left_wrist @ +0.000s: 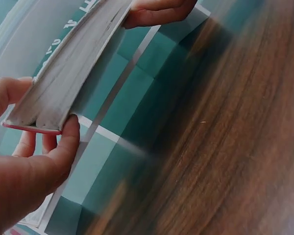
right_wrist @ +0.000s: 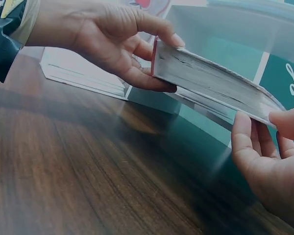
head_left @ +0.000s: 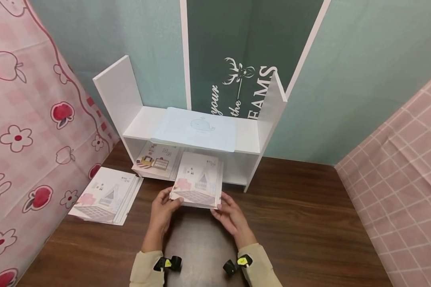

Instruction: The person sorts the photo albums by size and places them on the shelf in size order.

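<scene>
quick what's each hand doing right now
Left hand: grips the near left corner of the thick stack of illustrated booklets.
Right hand: grips the stack's near right corner.

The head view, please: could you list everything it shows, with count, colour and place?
Held stack of booklets: one stack, white with pastel bedroom pictures, lifted above the table in front of the shelf, gripped at both near corners.
Booklet pile: one, same print, flat on the table at left.
Booklets in the shelf: one pile, white with furniture pictures, lower compartment, left side.
Whale sheet: one, pale blue, on the shelf's top board.
Shelf: one, white, against the wall.
Table: one, dark brown wood.
Curtains: pink, apple print at left, checked at right.
Left hand: grips the stack's left corner.
Right hand: grips its right corner.
</scene>
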The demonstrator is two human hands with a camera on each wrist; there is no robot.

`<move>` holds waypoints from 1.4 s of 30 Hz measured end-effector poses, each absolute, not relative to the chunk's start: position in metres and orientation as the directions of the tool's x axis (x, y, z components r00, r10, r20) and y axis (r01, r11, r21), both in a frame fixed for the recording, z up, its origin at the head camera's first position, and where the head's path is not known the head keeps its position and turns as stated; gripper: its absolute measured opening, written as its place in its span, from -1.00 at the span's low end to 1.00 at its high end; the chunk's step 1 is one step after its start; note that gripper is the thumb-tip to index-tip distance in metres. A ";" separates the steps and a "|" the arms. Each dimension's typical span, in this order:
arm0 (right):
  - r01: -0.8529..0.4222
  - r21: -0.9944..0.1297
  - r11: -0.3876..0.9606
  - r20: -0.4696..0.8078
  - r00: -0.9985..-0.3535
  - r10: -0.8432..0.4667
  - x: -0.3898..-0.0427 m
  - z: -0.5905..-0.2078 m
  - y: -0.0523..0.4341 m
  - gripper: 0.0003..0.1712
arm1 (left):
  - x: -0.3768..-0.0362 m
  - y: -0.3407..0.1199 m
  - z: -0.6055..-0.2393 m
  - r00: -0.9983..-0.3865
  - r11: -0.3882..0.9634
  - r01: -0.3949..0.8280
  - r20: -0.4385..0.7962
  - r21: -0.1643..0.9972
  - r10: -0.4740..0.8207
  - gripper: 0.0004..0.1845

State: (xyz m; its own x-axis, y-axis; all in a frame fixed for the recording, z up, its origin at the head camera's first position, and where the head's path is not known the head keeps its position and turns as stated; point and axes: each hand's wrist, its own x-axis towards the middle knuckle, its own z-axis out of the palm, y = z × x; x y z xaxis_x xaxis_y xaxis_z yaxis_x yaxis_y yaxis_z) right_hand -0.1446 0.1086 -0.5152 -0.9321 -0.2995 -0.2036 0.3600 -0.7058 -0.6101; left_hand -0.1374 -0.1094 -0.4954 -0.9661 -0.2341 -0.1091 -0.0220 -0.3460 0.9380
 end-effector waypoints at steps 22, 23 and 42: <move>0.326 -0.571 -0.753 -0.206 -0.945 -0.253 -0.180 -0.510 0.093 -0.46 | -0.180 -0.100 -0.502 -0.910 -0.602 0.073 -0.195 0.795 -0.367 -0.79; 0.326 -0.562 -0.761 -0.202 -0.945 -0.256 -0.182 -0.511 0.093 -0.48 | -0.182 -0.100 -0.502 -0.909 -0.607 0.079 -0.193 0.791 -0.369 -0.79; 0.360 -0.359 -0.861 -0.341 -0.910 -0.237 -0.200 -0.499 0.088 -0.72 | -0.201 -0.100 -0.497 -0.864 -0.645 0.091 -0.262 0.759 -0.430 -0.80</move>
State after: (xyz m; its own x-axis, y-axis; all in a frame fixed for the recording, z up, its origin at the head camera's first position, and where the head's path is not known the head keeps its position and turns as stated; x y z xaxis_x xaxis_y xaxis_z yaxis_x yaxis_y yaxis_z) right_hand -0.1995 0.0884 -0.4993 -0.9096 -0.2374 -0.3411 0.3596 -0.8611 -0.3595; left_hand -0.2006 -0.0996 -0.4967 -0.8639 -0.4301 -0.2621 0.0909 -0.6450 0.7588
